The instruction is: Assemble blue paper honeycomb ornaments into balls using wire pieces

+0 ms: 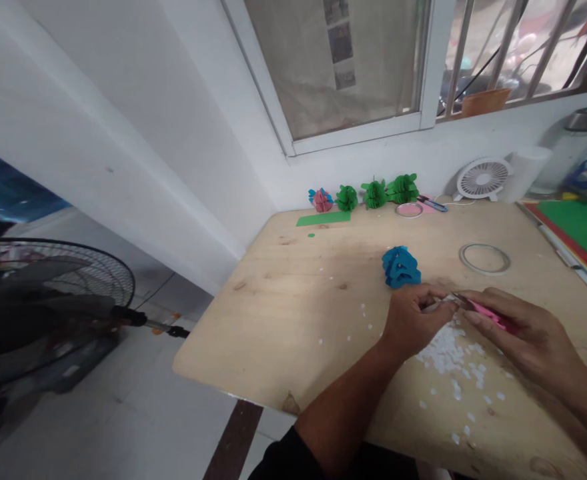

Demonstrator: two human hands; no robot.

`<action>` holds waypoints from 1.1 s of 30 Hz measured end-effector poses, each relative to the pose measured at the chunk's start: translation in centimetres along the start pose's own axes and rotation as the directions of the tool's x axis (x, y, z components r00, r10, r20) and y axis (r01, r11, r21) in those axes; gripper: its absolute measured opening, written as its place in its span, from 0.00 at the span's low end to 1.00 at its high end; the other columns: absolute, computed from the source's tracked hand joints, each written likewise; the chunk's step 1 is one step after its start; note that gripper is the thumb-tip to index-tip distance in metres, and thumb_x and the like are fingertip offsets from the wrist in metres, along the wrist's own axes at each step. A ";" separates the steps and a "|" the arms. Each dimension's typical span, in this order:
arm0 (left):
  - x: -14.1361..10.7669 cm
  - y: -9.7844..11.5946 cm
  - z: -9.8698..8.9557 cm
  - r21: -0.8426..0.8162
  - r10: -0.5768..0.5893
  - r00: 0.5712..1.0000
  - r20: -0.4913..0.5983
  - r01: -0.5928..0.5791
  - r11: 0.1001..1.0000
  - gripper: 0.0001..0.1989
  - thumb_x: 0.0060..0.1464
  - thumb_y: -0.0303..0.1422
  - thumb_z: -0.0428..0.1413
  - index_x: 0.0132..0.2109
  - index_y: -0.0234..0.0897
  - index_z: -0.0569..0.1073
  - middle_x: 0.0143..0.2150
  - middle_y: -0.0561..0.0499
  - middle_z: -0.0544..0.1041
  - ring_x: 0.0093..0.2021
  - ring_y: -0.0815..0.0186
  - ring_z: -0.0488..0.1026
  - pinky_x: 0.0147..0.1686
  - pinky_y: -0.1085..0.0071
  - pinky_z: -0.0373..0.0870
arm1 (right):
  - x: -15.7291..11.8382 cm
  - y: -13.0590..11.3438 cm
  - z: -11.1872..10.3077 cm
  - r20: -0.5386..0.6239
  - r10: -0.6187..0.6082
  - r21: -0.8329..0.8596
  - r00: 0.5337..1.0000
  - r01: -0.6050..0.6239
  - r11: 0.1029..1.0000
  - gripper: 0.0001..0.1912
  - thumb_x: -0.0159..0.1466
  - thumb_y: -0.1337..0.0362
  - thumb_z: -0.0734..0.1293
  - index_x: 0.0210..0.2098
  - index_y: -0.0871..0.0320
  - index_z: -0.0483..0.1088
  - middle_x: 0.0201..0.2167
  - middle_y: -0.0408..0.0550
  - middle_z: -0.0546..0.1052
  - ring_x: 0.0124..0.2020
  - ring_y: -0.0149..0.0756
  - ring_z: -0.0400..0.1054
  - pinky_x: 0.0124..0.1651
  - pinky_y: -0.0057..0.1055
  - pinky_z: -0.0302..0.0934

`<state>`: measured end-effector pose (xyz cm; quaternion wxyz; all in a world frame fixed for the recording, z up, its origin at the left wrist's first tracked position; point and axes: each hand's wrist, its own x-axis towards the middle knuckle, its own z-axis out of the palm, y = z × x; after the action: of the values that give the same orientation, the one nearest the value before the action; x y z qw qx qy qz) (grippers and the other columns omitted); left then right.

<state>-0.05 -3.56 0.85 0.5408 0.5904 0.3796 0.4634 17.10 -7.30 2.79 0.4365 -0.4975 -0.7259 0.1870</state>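
My left hand is closed in a pinch on a small white piece, mostly hidden by the fingers. In my right hand is a pink craft knife, its dark, narrow tip touching or nearly touching the white piece at my left fingertips. Many small white scraps lie scattered on the wooden table under and in front of my hands. Just beyond my left hand stands a blue folded-paper piece with layered, cut-out sides.
Along the wall stand green paper pieces and a pink-and-blue one. A green paper strip, a tape ring, a blue cutter and a small white fan are further back. Coloured sheets lie right; a floor fan stands left.
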 end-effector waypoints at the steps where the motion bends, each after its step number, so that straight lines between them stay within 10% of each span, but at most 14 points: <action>1: 0.0 0.0 0.0 -0.005 0.002 1.000 0.001 -0.002 1.000 0.14 0.49 0.41 0.63 0.33 0.32 0.80 0.18 0.59 0.61 0.22 0.75 0.55 0.23 0.75 0.52 | 0.0 0.0 0.0 -0.003 -0.005 0.001 1.000 0.005 1.000 0.15 0.65 0.53 0.67 0.47 0.49 0.80 0.33 0.46 0.82 0.35 0.38 0.77 0.35 0.29 0.71; 17: 0.2 -0.2 0.2 0.019 0.040 0.999 -0.001 -0.040 0.999 0.13 0.49 0.40 0.62 0.31 0.32 0.78 0.19 0.58 0.63 0.21 0.75 0.56 0.23 0.76 0.52 | -0.1 0.6 0.4 -0.062 0.009 -0.050 0.998 -0.013 0.999 0.13 0.64 0.52 0.68 0.40 0.50 0.82 0.37 0.47 0.84 0.35 0.41 0.79 0.37 0.31 0.74; 33: 0.4 -0.5 0.1 -0.059 -0.052 0.998 0.040 0.054 0.997 0.23 0.45 0.51 0.66 0.34 0.31 0.79 0.18 0.57 0.67 0.21 0.75 0.58 0.22 0.76 0.53 | 0.3 0.2 0.5 -0.076 0.402 0.127 0.912 -0.391 0.911 0.20 0.49 0.44 0.75 0.30 0.53 0.83 0.32 0.50 0.84 0.35 0.49 0.79 0.40 0.38 0.74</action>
<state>0.18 -3.17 0.40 0.5776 0.5724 0.3707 0.4486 16.73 -6.87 2.50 0.4517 -0.6188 -0.5756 0.2860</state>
